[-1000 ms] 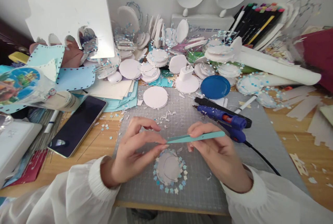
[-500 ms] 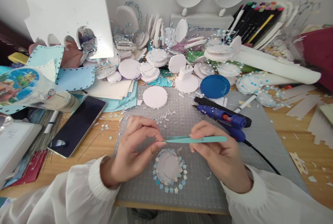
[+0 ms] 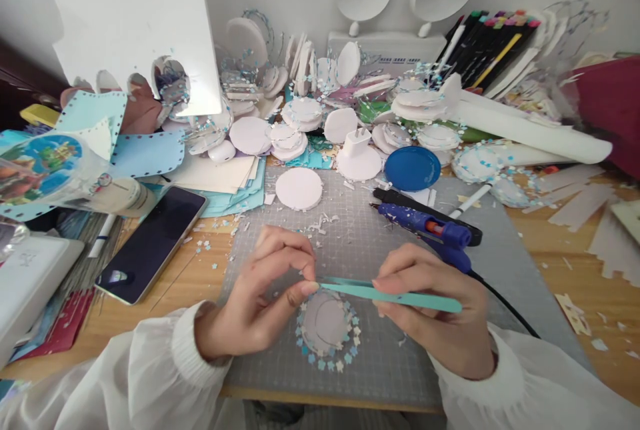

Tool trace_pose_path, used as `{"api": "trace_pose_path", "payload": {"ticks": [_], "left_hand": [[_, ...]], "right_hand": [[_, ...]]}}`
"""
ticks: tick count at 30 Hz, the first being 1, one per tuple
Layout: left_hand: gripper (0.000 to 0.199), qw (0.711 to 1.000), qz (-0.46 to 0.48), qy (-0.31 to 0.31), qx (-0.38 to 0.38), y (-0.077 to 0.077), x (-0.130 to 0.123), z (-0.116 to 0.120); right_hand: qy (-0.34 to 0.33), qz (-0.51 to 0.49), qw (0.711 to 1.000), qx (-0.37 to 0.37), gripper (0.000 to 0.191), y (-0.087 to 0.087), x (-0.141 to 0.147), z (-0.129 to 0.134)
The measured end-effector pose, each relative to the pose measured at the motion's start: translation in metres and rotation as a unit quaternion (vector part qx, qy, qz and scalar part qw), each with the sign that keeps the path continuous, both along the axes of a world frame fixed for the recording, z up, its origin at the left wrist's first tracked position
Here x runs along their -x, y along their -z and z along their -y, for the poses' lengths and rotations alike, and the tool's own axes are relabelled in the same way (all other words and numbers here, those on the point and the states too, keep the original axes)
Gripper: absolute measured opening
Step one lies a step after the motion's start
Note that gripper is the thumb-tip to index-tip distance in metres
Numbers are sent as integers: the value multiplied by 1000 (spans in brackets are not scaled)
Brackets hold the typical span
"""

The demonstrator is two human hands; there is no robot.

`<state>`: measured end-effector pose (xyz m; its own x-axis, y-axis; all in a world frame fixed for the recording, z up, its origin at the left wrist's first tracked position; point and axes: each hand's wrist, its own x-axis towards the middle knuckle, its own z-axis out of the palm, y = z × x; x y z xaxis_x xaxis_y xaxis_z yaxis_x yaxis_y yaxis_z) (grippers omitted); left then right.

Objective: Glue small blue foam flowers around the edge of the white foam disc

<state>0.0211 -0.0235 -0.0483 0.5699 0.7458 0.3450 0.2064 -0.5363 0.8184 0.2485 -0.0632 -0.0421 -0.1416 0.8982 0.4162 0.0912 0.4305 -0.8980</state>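
Observation:
My right hand is closed around a pair of teal tweezers, held almost level with the tips toward the left. My left hand pinches thumb and forefinger together right at those tips; whatever lies between the fingertips is too small to make out. Just below the tips, on the grey cutting mat, lies a pale round disc. A ring of little blue and white flower shapes surrounds it.
A blue glue gun with its cable lies on the right of the mat. Behind are a white disc, a blue lid and stacked pale discs. A phone and a plastic cup are at left.
The right hand has moved right and down, and the tweezers now slope down toward their rear end. Their tips remain at the left fingertips, which have dipped slightly.

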Motion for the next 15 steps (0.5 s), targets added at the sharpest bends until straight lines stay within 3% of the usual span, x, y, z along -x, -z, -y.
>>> {"api": "trace_pose_path", "payload": {"ticks": [10, 15], "left_hand": [[6, 994, 40, 90, 52, -12, -1, 0], [16, 982, 68, 120, 131, -14, 0, -1]], "right_hand": [[-13, -37, 999, 28, 33, -5, 0, 2], [-10, -51, 998, 39, 32, -10, 2, 4]]}}
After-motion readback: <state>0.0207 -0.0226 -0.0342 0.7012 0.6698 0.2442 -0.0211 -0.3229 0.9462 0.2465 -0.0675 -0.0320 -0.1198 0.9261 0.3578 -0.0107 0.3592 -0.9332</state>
